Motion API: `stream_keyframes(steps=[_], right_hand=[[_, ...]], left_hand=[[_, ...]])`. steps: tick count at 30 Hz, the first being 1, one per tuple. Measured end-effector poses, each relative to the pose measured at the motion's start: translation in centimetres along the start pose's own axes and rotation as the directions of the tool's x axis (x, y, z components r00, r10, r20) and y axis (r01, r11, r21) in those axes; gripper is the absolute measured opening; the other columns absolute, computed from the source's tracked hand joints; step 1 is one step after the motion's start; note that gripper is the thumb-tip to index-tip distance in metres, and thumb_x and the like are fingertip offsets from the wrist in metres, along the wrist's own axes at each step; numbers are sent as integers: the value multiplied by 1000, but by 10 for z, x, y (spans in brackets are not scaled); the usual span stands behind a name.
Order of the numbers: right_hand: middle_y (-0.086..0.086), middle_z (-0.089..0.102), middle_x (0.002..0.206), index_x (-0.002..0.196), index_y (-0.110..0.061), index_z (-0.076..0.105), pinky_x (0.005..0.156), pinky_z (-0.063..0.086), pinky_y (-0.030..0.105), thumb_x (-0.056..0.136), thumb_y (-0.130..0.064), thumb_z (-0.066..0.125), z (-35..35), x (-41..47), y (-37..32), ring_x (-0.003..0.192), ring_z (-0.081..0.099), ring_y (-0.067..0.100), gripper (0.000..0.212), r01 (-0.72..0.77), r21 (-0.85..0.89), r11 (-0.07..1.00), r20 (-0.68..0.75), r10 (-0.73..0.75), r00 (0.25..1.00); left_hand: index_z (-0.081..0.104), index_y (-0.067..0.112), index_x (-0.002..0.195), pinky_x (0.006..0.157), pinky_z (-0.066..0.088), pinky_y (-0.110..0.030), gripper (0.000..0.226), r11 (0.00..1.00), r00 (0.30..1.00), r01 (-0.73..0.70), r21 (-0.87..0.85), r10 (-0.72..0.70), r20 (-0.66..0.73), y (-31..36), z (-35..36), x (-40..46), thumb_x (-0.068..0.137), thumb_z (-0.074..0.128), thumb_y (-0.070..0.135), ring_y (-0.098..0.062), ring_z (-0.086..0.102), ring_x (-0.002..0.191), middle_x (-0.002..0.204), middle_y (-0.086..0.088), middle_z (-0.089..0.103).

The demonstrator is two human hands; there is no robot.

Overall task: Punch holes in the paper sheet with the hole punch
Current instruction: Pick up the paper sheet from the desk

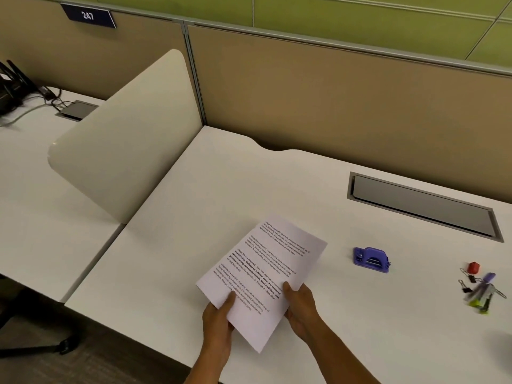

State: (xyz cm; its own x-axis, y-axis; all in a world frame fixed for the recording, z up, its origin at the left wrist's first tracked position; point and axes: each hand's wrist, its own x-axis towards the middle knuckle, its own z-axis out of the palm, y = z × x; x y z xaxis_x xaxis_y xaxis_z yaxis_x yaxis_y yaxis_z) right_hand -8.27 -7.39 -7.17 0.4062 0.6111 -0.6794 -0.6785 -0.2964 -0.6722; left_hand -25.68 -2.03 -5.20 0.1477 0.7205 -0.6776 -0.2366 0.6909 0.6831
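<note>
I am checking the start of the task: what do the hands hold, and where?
Both hands, left hand and right hand, grip the paper sheet at its near end, one at each side edge.

White desk with grey cable hatch, closed at the back by tan partition panels. Cream rounded divider toward neighbouring desk. Green wall above; blue plate "247"; dark carpet.

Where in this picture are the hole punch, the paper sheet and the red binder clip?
hole punch point(371, 259): head view, on its purple lever top.
paper sheet point(266, 273): head view, on the middle of the printed page.
red binder clip point(473, 268): head view, on its red body.
</note>
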Motion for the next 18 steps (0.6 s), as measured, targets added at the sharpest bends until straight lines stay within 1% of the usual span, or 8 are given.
stream_keyframes(steps=[2,5,6,8,10,14,16,18], right_hand=[[10,70,122,131,-16,55,95,54,57,100,-9,56,-8,1,-3,111,68,32,32,-4,-22,1000,13,4,1000],[10,70,124,134,-15,55,97,52,57,100,-10,56,-20,2,-11,114,66,32,35,-16,-51,999,41,18,999],[9,70,125,135,-14,55,97,52,57,99,-11,57,-22,3,-13,115,66,32,36,-26,-62,998,56,30,998],[9,70,125,136,-13,56,98,51,58,99,-12,57,-26,3,-18,116,66,32,36,-52,-87,995,90,60,994],[10,70,125,134,-12,57,100,50,59,99,-12,57,-29,3,-22,116,66,33,35,-71,-107,992,130,84,988],[11,70,124,132,-10,58,101,50,57,100,-12,57,-26,1,-26,115,67,33,33,-89,-155,984,182,117,976],[11,71,123,132,-11,58,99,52,56,100,-12,57,-23,0,-27,113,68,32,32,-90,-187,978,194,126,973],[10,72,122,130,-12,59,95,55,52,100,-13,56,-21,-2,-28,111,69,31,30,-87,-215,973,197,131,972]], left_hand=[[57,14,132,79,58,-44,47,997,995,76,3,-76,69,8,-16,4,89,62,29,-33,66,112,118,-11,72],[59,11,128,92,52,-50,67,973,962,228,45,-232,145,35,-41,17,89,42,63,-38,61,118,122,-18,69],[60,9,126,94,50,-51,76,966,951,248,73,-257,173,46,-48,24,89,35,69,-38,61,119,123,-20,69],[61,5,126,89,52,-47,86,960,940,232,156,-262,217,66,-54,41,86,31,75,-36,64,114,123,-19,69],[60,6,128,84,53,-43,85,946,937,197,257,-259,233,80,-46,58,85,33,75,-31,66,109,121,-15,70],[66,17,125,90,53,-43,66,861,900,139,490,-316,300,88,-13,75,90,42,67,-31,67,110,119,-12,72],[67,18,123,94,54,-45,55,836,862,113,536,-351,365,84,2,75,94,45,59,-35,67,111,120,-15,71],[66,17,124,98,53,-51,42,828,865,55,558,-318,388,80,11,76,97,53,46,-35,68,111,120,-13,71]])
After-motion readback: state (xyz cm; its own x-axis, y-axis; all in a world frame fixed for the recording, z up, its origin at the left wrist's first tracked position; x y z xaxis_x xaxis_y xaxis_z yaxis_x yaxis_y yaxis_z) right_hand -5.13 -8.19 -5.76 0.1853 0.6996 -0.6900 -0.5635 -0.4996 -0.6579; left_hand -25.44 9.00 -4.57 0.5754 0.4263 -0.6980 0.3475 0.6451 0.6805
